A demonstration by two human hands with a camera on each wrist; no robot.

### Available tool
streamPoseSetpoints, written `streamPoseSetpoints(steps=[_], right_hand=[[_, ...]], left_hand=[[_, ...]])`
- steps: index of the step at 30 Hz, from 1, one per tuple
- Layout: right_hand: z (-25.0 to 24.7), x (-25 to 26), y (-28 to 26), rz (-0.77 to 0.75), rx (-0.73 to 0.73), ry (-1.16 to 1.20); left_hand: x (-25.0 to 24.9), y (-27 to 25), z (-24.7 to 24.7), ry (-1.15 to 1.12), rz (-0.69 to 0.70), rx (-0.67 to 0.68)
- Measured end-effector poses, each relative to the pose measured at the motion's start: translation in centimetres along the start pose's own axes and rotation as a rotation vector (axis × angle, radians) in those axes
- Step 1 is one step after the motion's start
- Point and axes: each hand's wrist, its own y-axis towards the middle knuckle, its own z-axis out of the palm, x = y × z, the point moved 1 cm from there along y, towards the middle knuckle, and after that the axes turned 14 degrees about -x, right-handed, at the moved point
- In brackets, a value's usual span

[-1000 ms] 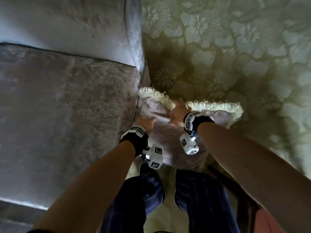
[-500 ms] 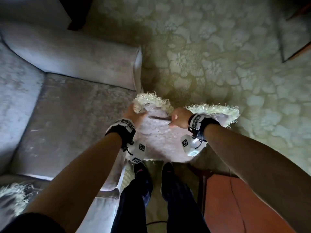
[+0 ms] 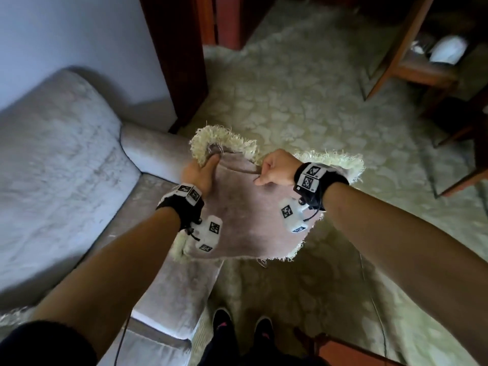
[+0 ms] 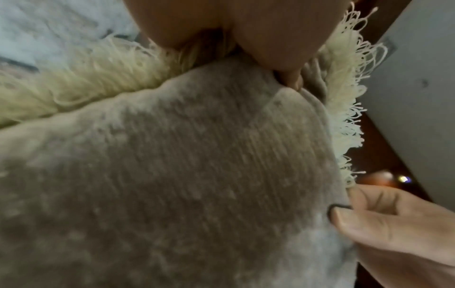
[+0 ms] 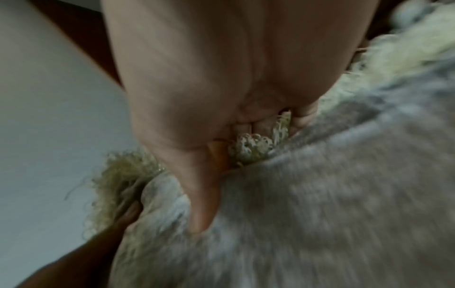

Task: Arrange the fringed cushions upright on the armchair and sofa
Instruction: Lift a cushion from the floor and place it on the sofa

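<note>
A mauve velvet cushion (image 3: 250, 220) with a cream fringe hangs in the air over the armchair's (image 3: 66, 159) front right corner and the carpet. My left hand (image 3: 204, 167) grips its top left corner, thumb on the near face. My right hand (image 3: 269, 173) pinches the top edge near the middle. In the left wrist view the cushion (image 4: 172, 175) fills the frame, with the right hand (image 4: 393, 224) at its edge. The right wrist view shows the right hand (image 5: 221, 97) clutching fringe and fabric of the cushion (image 5: 320, 194). A second fringed cushion (image 3: 13, 315) peeks in at the lower left.
Pale patterned carpet (image 3: 303, 88) covers the floor to the right. A dark wooden door frame (image 3: 179, 48) stands behind the armchair. A wooden table (image 3: 412, 62) is at the far right, and a reddish wooden surface (image 3: 351, 352) lies by my feet (image 3: 243, 323).
Both hands have lifted the cushion from low beside the armchair's arm up to waist height. My view has swung up, bringing the armchair back, wall and doorway into sight.
</note>
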Motion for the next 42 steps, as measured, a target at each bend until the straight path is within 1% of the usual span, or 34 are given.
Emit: streamPoseSetpoints(steps=[4, 7, 8, 10, 12, 15, 18, 22, 24, 27, 28, 29, 31, 32, 35, 37, 38, 40, 42], right_hand=[[-1.5, 5.8, 2.1, -0.114, -0.103, 0.135], [-0.8, 9.7, 3.4, -0.188, -0.1, 0.169], [-0.2, 11.0, 3.6, -0.209, -0.075, 0.179], [1.5, 13.8, 4.0, -0.307, -0.025, 0.18], [3.2, 16.9, 4.3, -0.381, -0.05, 0.139], [5.9, 20.5, 5.5, -0.41, -0.124, 0.109], [8.9, 23.3, 7.1, -0.433, -0.109, 0.129], [12.0, 26.4, 9.0, -0.504, 0.018, 0.152], [13.6, 28.0, 10.8, -0.532, 0.11, 0.148], [16.4, 30.3, 14.3, -0.568, 0.24, 0.183], [17.3, 31.2, 15.1, -0.573, 0.296, 0.219], [17.7, 31.7, 15.2, -0.592, 0.324, 0.262], [19.4, 32.7, 16.3, -0.666, 0.406, 0.265], [20.2, 33.2, 17.0, -0.69, 0.441, 0.28], [22.3, 35.1, 18.3, -0.657, 0.513, 0.32], [23.1, 36.5, 18.5, -0.635, 0.553, 0.359], [23.6, 37.2, 18.5, -0.622, 0.567, 0.379], [24.8, 38.2, 18.6, -0.6, 0.596, 0.415], [26.4, 38.5, 18.9, -0.562, 0.636, 0.417]], left_hand=[[-2.7, 1.2, -5.6, -0.024, 0.126, -0.111], [-3.8, 2.0, -9.7, -0.037, 0.193, -0.184], [-4.0, 2.5, -11.2, -0.037, 0.206, -0.211], [-4.1, 3.8, -14.1, -0.021, 0.206, -0.263], [-3.7, 5.0, -16.9, 0.025, 0.201, -0.304], [-2.6, 6.6, -20.4, 0.08, 0.211, -0.363], [-0.8, 7.7, -23.3, 0.109, 0.209, -0.435], [1.7, 9.3, -25.7, 0.16, 0.154, -0.554], [3.1, 10.3, -26.5, 0.184, 0.145, -0.623], [4.9, 11.9, -27.6, 0.177, 0.082, -0.709], [5.4, 12.3, -27.8, 0.165, 0.042, -0.72], [5.6, 12.6, -28.0, 0.151, 0.017, -0.695], [6.3, 13.3, -28.1, 0.135, -0.063, -0.661], [6.5, 13.5, -28.2, 0.129, -0.088, -0.677], [8.0, 13.8, -28.9, 0.031, -0.174, -0.799], [8.7, 13.7, -29.8, -0.038, -0.195, -0.885], [9.3, 13.6, -30.3, -0.025, -0.194, -0.912], [10.9, 13.0, -31.1, 0.056, -0.218, -0.895], [13.2, 12.4, -31.2, 0.093, -0.319, -0.824]])
